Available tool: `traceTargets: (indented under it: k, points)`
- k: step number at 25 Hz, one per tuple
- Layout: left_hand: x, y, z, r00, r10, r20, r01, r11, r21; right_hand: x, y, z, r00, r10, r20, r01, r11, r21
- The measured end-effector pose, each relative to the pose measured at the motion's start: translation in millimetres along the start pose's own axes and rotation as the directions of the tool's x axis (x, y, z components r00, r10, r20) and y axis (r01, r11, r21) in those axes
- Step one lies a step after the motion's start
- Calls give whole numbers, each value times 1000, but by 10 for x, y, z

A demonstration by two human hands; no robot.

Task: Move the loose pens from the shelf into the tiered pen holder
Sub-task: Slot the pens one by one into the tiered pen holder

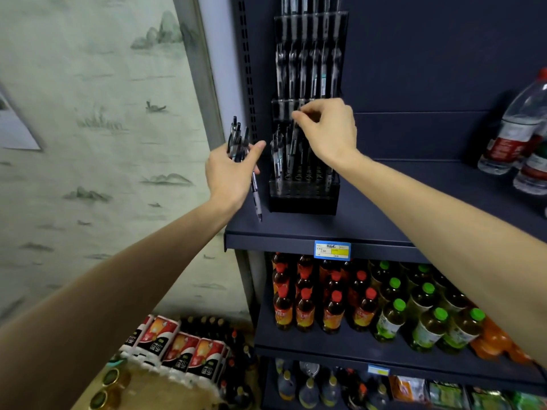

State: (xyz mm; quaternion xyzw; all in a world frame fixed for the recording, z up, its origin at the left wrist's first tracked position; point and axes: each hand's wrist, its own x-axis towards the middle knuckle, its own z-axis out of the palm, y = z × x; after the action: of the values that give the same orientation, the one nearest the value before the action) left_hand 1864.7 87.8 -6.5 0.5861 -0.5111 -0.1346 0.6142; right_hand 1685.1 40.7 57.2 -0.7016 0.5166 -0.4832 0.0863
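Several pens in left hand, one holder

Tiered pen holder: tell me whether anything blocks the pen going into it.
Nothing visible does. The right hand pinches a black pen directly over the black tiered pen holder; the left hand grips a bundle of spare pens off beside it.

Black tiered pen holder upright on shelf, pens bunched beside.
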Motion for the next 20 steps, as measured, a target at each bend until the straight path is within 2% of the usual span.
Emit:
traceTargets:
  k: [3,5,7,9,12,16,20]
  points:
    - [29,26,36,1000,10,9,-10,1000,-19,28,-1,43,981,28,190,-6,993,-117]
    - [45,14,46,999,18,28,-17,1000,-15,16,-15,73,967,53,249,-10,985,-171]
    - [68,-23,40,998,-2,63,5,999,-40,-24,-25,84,970,72,234,-33,986,-166]
    - [126,-81,32,995,-47,90,57,992,-113,-124,-9,69,985,66,158,-43,989,-144]
    - [196,-92,47,992,-92,90,107,978,-178,-299,41,42,996,50,78,-47,998,-48]
    - [238,-35,89,987,-125,96,144,962,-232,-464,53,126,973,-17,231,11,1000,29]
    - [237,-22,148,984,-114,137,149,948,-282,-462,40,134,963,-24,267,1,996,86]
